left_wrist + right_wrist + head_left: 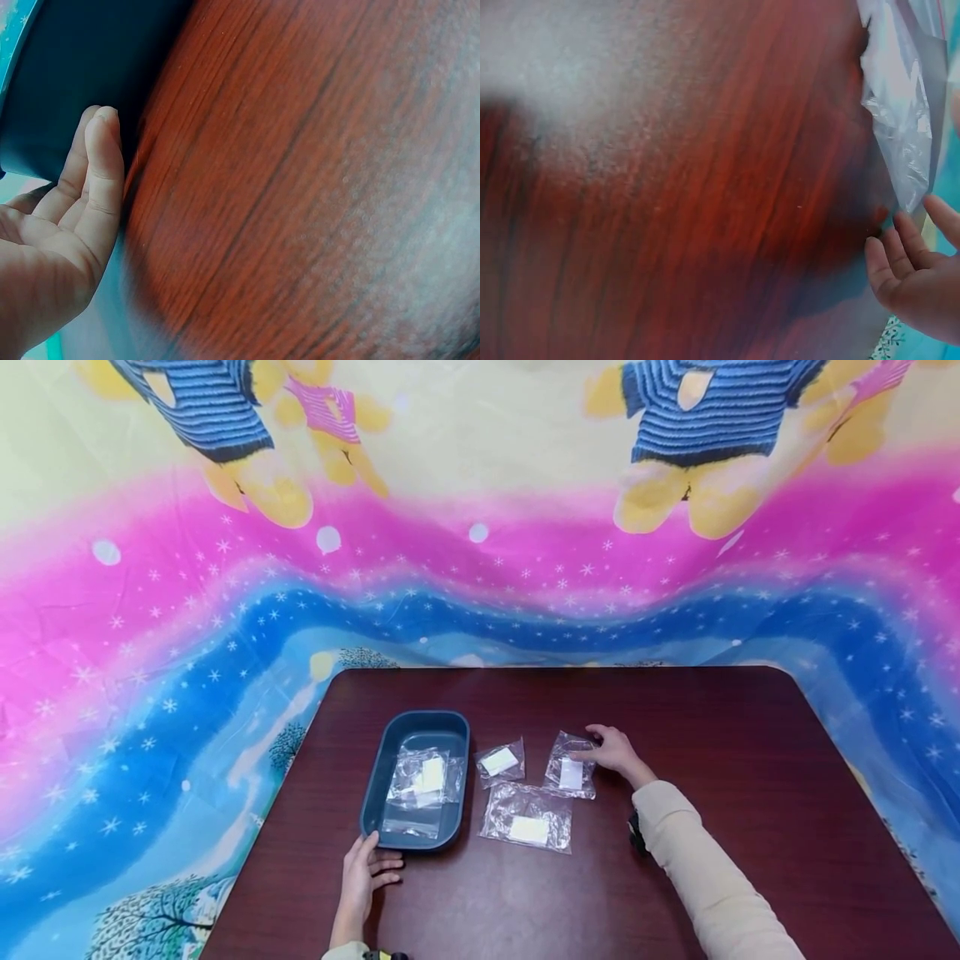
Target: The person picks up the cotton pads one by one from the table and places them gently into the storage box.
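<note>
My left hand (362, 881) is at the near left corner of a dark blue tray (463, 777). In the left wrist view its nearly straight fingers (105, 161) lie against the tray's outer wall. Several clear plastic bags with white labels (422, 781) lie inside the tray. My right hand (617, 753) reaches over a clear plastic bag with a white label (570, 774), its thumb and fingers spread apart. In the right wrist view the tip of a clear bag (904, 142) comes close to the thumb and forefinger; whether they touch it is unclear.
Between the tray and the right hand lie a small labelled bag (500, 762) and a larger labelled bag (528, 814). All rest on a dark red-brown wooden table (720, 735). A colourful printed cloth (525, 552) hangs behind it.
</note>
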Available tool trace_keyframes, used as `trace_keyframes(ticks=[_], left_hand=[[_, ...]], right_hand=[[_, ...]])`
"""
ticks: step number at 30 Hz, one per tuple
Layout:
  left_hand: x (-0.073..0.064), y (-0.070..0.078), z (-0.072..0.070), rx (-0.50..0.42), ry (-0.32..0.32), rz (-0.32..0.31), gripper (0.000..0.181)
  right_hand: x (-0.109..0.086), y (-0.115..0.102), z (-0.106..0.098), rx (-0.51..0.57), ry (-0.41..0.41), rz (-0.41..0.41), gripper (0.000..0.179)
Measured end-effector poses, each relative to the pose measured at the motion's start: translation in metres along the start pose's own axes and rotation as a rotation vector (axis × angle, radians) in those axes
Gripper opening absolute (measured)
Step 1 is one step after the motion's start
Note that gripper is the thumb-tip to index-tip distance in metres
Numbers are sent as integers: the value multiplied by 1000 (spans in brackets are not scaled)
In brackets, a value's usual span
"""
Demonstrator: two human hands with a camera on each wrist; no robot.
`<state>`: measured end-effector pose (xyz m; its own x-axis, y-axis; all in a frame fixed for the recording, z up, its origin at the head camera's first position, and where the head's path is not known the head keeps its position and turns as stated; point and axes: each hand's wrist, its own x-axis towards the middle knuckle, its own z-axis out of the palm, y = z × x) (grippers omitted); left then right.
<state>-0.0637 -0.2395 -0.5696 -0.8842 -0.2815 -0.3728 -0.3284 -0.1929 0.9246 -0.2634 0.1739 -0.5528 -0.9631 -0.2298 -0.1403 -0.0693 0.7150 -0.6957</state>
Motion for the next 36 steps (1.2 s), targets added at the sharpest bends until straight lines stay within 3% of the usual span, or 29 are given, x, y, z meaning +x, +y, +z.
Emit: trace_keyframes(ticks=[8,15,23,32,36], left_hand=[[1,1,1,-6,-3,8,41],[1,0,1,-12,-5,7,40],[-1,1,0,-4,-3,9,39],[0,1,0,-10,-10,9,38],[0,0,0,-8,-9,11,38]], right_hand=[[2,8,8,-85,7,-38,84],[-4,-5,9,-168,2,31,61],[-5,-5,15,-118,23,78,40],[-8,-2,18,-119,122,31,32],[-7,-1,17,-63,179,-5,23]])
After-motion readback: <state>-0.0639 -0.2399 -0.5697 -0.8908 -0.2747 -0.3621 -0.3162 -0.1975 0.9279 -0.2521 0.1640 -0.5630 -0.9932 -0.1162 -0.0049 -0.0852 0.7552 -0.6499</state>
